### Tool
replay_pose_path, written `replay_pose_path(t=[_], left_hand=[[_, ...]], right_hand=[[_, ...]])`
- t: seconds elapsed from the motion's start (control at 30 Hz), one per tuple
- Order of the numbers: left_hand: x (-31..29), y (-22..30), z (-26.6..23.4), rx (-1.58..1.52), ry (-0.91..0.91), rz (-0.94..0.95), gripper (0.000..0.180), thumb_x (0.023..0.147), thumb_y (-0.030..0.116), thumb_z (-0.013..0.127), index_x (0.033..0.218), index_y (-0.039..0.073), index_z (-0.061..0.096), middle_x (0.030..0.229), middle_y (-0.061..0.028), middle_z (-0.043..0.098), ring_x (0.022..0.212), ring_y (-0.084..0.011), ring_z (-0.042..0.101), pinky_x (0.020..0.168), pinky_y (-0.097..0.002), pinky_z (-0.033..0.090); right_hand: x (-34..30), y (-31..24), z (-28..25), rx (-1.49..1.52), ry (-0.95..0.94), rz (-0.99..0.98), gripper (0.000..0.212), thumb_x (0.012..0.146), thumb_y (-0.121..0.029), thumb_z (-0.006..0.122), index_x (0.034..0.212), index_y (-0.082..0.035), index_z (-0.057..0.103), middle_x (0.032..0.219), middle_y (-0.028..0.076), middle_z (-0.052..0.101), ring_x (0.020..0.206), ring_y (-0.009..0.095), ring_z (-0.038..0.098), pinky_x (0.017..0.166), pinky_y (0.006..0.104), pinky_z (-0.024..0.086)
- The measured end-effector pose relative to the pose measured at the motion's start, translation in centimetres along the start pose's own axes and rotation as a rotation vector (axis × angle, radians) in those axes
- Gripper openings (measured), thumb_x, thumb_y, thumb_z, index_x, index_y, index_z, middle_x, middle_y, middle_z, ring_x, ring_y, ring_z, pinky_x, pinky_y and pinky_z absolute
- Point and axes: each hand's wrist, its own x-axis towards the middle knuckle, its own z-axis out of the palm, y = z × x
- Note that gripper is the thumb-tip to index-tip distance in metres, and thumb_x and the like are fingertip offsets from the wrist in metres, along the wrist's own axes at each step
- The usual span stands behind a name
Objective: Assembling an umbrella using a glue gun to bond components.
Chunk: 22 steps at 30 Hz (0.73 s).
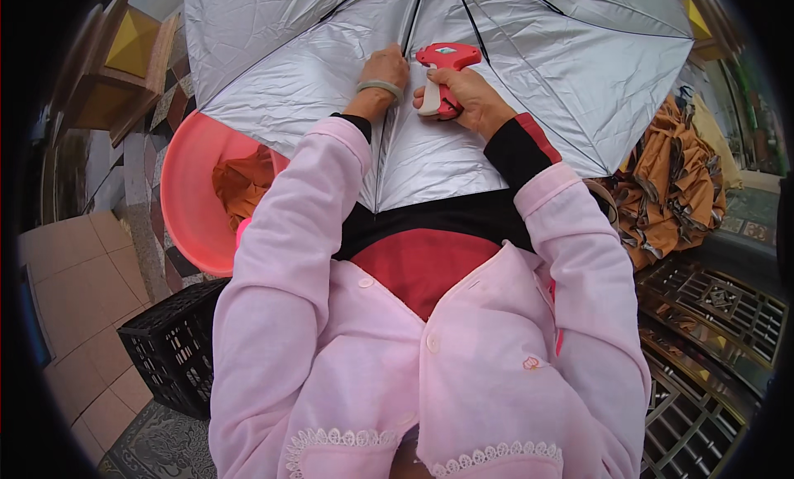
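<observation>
An open umbrella (289, 90) with a silver inner lining and thin dark ribs spreads out in front of me, its near edge by my waist. My left hand (385, 72) is closed on the umbrella at one of its ribs; the fingertips are partly hidden. Just to the right, my right hand (473, 100) wraps round the handle of a red and white tagging gun (449, 55). The gun is held over the lining, a short way from my left hand. Whether its tip touches the fabric, I cannot tell.
A pink basin (186, 202) with brown folded fabric (240, 184) stands at the left, above a black plastic crate (174, 347). On the right lies a heap of brown folded fabric (674, 185) beside dark metal grillework (703, 313). A wooden post (124, 53) rises at far left.
</observation>
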Motion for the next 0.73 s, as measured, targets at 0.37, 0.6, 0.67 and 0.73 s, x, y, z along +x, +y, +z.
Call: replay_pose_path(t=[0.37, 0.6, 0.67, 0.73], left_hand=[[6.7, -3.1, -12.6, 0.704, -0.218, 0.041, 0.023, 0.081, 0.018, 0.050, 0.096, 0.006, 0.062, 0.100, -0.0158, 0.061, 0.094, -0.0314, 0.058, 0.079, -0.0373, 0.047], [2.0, 0.7, -5.9, 0.200, -0.360, -0.038, 0.044, 0.079, 0.043, 0.052, 0.092, 0.002, 0.062, 0.100, -0.0177, 0.060, 0.095, -0.0342, 0.056, 0.082, -0.0403, 0.044], [1.4, 1.7, -3.6, 0.173, -0.375, -0.091, 0.045, 0.079, 0.044, 0.054, 0.096, 0.003, 0.061, 0.105, -0.0180, 0.058, 0.100, -0.0325, 0.054, 0.085, -0.0380, 0.043], [1.0, 2.8, -1.5, 0.112, -0.412, -0.186, 0.048, 0.078, 0.045, 0.056, 0.103, 0.004, 0.059, 0.114, -0.0186, 0.054, 0.110, -0.0292, 0.050, 0.091, -0.0334, 0.041]], right_hand=[[-5.2, -2.9, -2.9, -0.275, 0.147, -0.179, 0.026, 0.085, -0.016, 0.052, 0.102, 0.003, 0.045, 0.083, 0.016, 0.061, 0.070, 0.022, 0.063, 0.061, 0.0327, 0.053], [-2.4, 0.6, -4.5, -0.042, 0.144, -0.098, 0.027, 0.084, -0.015, 0.053, 0.103, 0.002, 0.044, 0.082, 0.015, 0.060, 0.068, 0.023, 0.063, 0.060, 0.0337, 0.053], [-1.9, 0.8, -4.3, -0.021, 0.118, -0.097, 0.029, 0.084, -0.016, 0.053, 0.106, 0.001, 0.043, 0.083, 0.015, 0.060, 0.068, 0.024, 0.063, 0.060, 0.0343, 0.053], [-1.3, 1.0, -4.1, -0.024, 0.099, -0.077, 0.034, 0.084, -0.016, 0.054, 0.112, -0.001, 0.041, 0.084, 0.017, 0.061, 0.069, 0.024, 0.063, 0.061, 0.0351, 0.054]])
